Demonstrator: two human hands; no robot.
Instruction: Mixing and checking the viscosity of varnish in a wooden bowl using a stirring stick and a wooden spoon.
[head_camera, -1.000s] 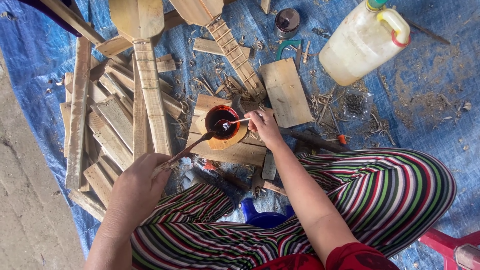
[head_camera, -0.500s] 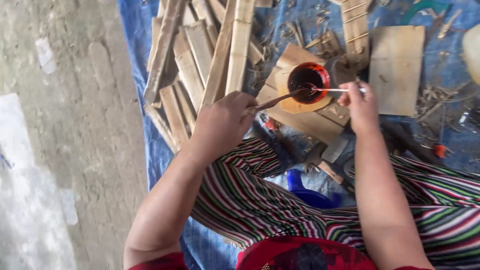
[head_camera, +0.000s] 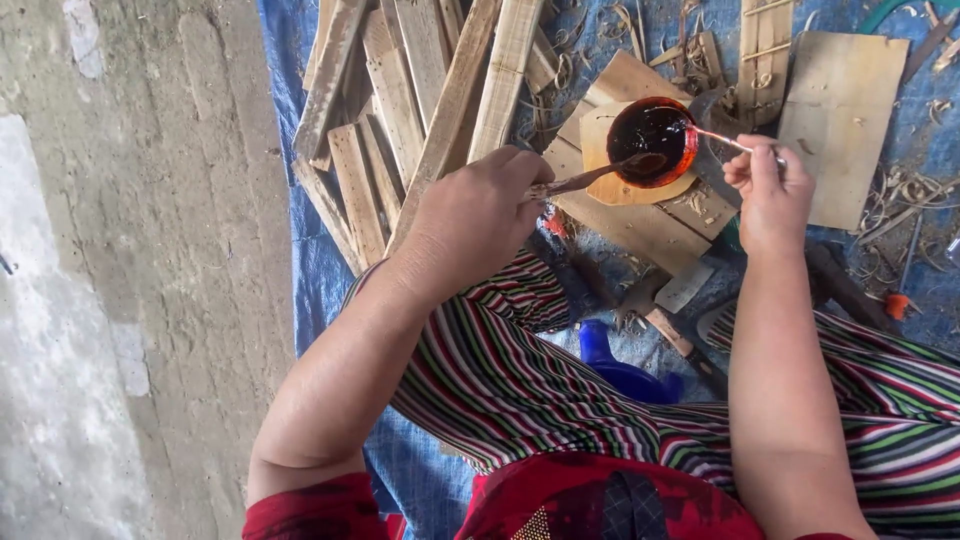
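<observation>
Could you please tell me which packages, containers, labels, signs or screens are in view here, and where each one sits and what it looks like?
No labels, signs or screens show.
Small round bowl: on a pale wooden piece above the lap, orange-red rim, dark glossy liquid; the left hand dips a thin brush in it, the right hand grips its wire handle.
Blue plastic bottle: lying between the striped legs.

- You see even, soft daylight across the whole view; no single lamp or beam is evident.
- Shadows are faint and short, lying close under the wooden slats (head_camera: 420, 110) and the forearms.
- Glare is limited to a small bright sheen on the dark liquid in the bowl (head_camera: 652, 140).
- The concrete floor (head_camera: 130, 270) at the left reads pale, slightly washed out.
- Focus is adequate at centre; detail softens slightly toward the edges.
- The blue tarp (head_camera: 300, 270) shows saturated colour without clipping.
</observation>
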